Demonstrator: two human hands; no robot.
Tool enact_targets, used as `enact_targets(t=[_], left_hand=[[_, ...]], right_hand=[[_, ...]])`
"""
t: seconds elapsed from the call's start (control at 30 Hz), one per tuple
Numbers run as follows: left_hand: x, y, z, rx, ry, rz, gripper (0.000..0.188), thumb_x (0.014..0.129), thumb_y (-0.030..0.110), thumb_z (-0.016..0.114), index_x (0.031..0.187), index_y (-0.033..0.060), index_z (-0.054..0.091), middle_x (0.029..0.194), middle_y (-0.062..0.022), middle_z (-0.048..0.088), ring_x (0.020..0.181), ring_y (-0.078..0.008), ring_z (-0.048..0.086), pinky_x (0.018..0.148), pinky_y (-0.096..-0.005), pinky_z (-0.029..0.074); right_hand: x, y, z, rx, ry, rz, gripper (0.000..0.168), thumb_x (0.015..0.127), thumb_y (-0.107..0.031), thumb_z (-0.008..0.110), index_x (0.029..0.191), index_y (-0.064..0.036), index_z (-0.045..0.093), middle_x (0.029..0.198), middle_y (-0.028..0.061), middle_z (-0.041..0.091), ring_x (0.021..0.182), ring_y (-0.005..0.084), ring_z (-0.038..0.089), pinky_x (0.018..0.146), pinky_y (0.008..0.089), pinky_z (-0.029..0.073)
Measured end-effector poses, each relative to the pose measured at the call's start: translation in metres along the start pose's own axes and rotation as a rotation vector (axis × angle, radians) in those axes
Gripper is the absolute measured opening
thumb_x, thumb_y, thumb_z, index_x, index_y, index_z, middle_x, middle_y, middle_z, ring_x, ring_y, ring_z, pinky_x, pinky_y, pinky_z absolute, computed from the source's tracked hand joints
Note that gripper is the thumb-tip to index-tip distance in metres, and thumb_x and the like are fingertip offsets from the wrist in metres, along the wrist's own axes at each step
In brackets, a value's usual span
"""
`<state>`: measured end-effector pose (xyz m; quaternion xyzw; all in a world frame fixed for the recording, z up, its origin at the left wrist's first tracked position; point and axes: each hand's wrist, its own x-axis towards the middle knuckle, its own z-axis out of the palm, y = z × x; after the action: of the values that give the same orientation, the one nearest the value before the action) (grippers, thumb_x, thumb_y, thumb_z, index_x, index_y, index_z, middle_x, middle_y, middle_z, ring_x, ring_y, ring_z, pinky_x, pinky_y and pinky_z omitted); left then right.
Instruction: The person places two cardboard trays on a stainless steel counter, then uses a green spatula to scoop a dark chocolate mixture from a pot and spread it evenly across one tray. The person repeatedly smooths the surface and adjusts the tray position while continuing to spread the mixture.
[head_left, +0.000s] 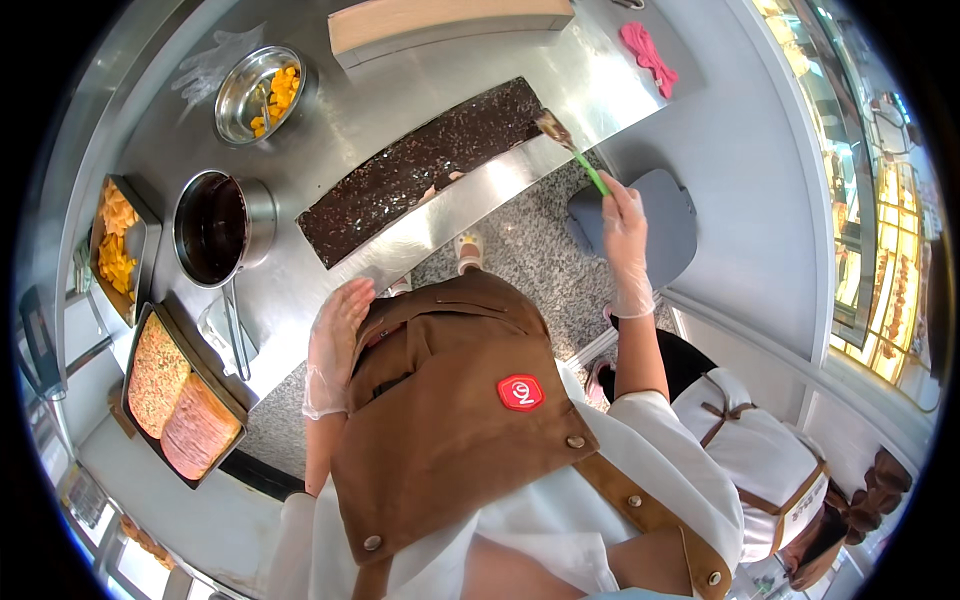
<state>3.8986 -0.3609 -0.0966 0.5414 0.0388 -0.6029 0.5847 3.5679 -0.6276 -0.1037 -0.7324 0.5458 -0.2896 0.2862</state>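
Observation:
Gripped in my gloved right hand (624, 225) is a brush with a green handle (591, 172). Its bristles (553, 126), smeared with chocolate, are at the right end of a long chocolate-coated cake (427, 165); whether they touch it I cannot tell. The cake lies along the front edge of the steel table, and small pale patches show on its near side. My left hand (339, 337), also in a clear plastic glove, is held beside my brown apron, fingers together and nothing visible in it. Left of the cake stands a steel saucepan (214, 229) with dark chocolate inside.
A steel bowl (259, 95) holds yellow fruit cubes and a utensil; a plastic glove (221, 64) lies behind it. Trays of fruit pieces (118, 247) and baked slabs (180, 394) line the left. A wooden-topped box (450, 30) and pink cloth (648, 58) lie farther back. Another person (750, 442) is at right.

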Motion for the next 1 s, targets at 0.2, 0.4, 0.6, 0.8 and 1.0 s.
enact_targets(t=[0.2,0.4,0.6,0.8,1.0], left_hand=[[0.0,0.003,0.01,-0.005,0.026,0.039,0.04,0.103,0.026,0.045,0.126,-0.004,0.055,0.128,-0.014,0.061,0.119,-0.0204,0.056,0.106,-0.0323,0.038],[0.0,-0.011,0.01,-0.038,0.06,0.05,0.041,0.103,0.027,0.045,0.127,-0.0048,0.054,0.129,-0.0153,0.06,0.121,-0.0221,0.055,0.106,-0.0322,0.039],[-0.001,-0.014,0.021,-0.024,0.088,0.06,0.043,0.103,0.028,0.044,0.128,-0.0056,0.053,0.13,-0.016,0.059,0.123,-0.0235,0.055,0.108,-0.0326,0.038],[-0.004,-0.025,0.029,-0.018,0.121,0.063,0.044,0.103,0.029,0.044,0.13,-0.0044,0.053,0.131,-0.0149,0.059,0.124,-0.0231,0.054,0.108,-0.0323,0.037],[-0.005,-0.034,0.043,-0.028,0.161,0.065,0.045,0.103,0.029,0.043,0.131,-0.0046,0.052,0.131,-0.0148,0.059,0.124,-0.0228,0.054,0.109,-0.0322,0.036]], right_hand=[[-0.001,0.02,-0.01,-0.125,-0.056,0.021,0.031,0.095,-0.005,0.053,0.124,-0.008,0.065,0.089,0.0094,0.052,0.079,0.0217,0.053,0.076,0.03,0.044],[0.015,0.017,-0.019,0.345,-0.114,0.194,0.03,0.102,-0.018,0.051,0.122,-0.001,0.064,0.076,-0.0048,0.043,0.07,0.0062,0.041,0.064,0.0212,0.034],[0.051,0.036,0.012,0.748,-0.344,0.538,0.035,0.102,-0.03,0.052,0.106,0.001,0.066,0.066,-0.0079,0.036,0.056,0.0021,0.028,0.05,0.0198,0.023],[0.056,0.064,0.008,0.65,-0.416,0.569,0.034,0.101,-0.032,0.055,0.1,0.0,0.068,0.064,-0.0093,0.034,0.055,0.002,0.027,0.05,0.0206,0.021],[0.051,0.072,-0.014,0.453,-0.377,0.545,0.032,0.1,-0.031,0.055,0.097,-0.003,0.07,0.064,-0.0094,0.036,0.056,0.0019,0.029,0.051,0.0202,0.021]])
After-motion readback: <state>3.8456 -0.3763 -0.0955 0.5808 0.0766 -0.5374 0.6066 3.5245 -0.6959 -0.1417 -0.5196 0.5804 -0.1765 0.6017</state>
